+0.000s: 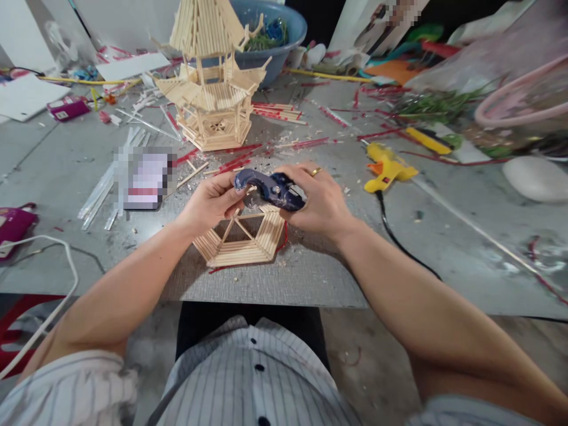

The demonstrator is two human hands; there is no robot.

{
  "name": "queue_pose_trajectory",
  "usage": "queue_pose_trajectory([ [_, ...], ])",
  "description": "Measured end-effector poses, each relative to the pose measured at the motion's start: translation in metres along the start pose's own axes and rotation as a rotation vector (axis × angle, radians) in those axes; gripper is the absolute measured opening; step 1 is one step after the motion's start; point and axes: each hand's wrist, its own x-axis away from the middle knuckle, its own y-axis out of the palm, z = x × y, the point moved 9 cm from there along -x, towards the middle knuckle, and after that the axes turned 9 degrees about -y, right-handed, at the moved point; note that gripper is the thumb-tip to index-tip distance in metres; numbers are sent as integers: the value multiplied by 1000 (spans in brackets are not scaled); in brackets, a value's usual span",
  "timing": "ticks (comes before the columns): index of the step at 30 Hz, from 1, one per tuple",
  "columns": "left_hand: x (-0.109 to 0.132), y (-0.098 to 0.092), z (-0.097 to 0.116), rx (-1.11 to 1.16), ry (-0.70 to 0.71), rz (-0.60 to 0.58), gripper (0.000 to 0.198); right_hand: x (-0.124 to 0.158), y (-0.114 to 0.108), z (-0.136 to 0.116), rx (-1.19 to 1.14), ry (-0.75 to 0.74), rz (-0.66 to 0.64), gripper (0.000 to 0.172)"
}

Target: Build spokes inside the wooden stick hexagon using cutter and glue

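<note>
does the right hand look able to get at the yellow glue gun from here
Probably yes: no large object shows between the right hand and the yellow glue gun, though that hand is occupied holding the dark blue tool.

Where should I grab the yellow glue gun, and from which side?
Probably by its handle, with the right hand coming from the near side. The glue gun lies on its side, handle toward you, nozzle pointing away and left. Gripping there keeps fingers off the nozzle; the black cord leaves the handle's end.
</note>
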Motion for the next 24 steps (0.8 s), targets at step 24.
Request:
queue_pose_trajectory([
  [24, 0, 1, -4, -37, -64, 36, 30, 1, 4, 2, 41, 45, -48, 44],
])
